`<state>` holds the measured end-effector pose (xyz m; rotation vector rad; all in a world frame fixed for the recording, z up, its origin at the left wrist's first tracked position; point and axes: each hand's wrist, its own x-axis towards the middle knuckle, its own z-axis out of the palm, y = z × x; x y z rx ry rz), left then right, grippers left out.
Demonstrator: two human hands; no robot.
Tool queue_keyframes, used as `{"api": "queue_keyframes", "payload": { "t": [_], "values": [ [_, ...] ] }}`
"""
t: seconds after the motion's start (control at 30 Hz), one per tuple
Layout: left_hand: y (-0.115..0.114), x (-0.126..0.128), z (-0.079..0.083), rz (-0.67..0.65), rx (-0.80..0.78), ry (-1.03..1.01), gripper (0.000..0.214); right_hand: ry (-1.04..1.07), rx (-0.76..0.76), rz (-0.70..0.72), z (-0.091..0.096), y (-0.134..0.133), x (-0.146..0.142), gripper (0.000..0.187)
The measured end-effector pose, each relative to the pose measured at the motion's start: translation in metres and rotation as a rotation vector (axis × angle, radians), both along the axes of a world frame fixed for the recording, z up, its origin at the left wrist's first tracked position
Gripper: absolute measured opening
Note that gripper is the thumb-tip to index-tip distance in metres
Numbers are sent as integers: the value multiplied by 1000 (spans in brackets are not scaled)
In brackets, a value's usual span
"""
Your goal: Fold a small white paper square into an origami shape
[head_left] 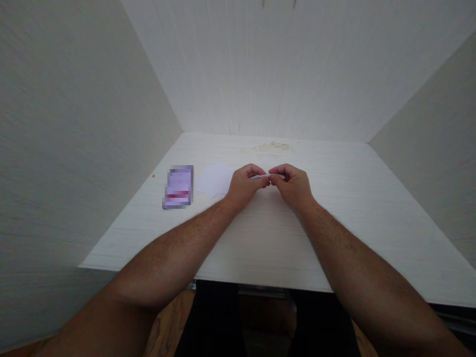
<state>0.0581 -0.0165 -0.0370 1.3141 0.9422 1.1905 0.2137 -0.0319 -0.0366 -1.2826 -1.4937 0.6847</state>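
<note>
My left hand (248,181) and my right hand (292,182) meet over the middle of the white desk, fingertips almost touching. Between them is a narrow white piece of paper (259,176), seen nearly edge-on; each hand pinches it between thumb and fingers. Much of the piece is hidden by the fingers, so its full shape does not show. Just left of my left hand, loose white paper sheets (215,179) lie flat and overlap on the desk, partly covered by my wrist.
A blurred-out, phone-like purple rectangle (179,186) lies on the desk (372,223) at the left. Near the back wall is a brownish worn patch (274,147). A small orange speck (153,176) sits by the left edge. Pale panels (275,69) enclose the desk on three sides.
</note>
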Motion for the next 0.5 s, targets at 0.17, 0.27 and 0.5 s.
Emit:
{"api": "queue_keyframes", "payload": {
  "t": [0.17, 0.27, 0.5],
  "values": [
    [-3, 1, 3, 12, -2, 30, 25, -49, 11, -2, 0, 0, 0, 8],
    [-3, 1, 4, 10, 3, 34, 24, -70, 21, -4, 0, 0, 1, 8],
    [-2, 1, 4, 23, 0, 55, 20, -87, 47, -9, 0, 0, 0, 8]
  ]
}}
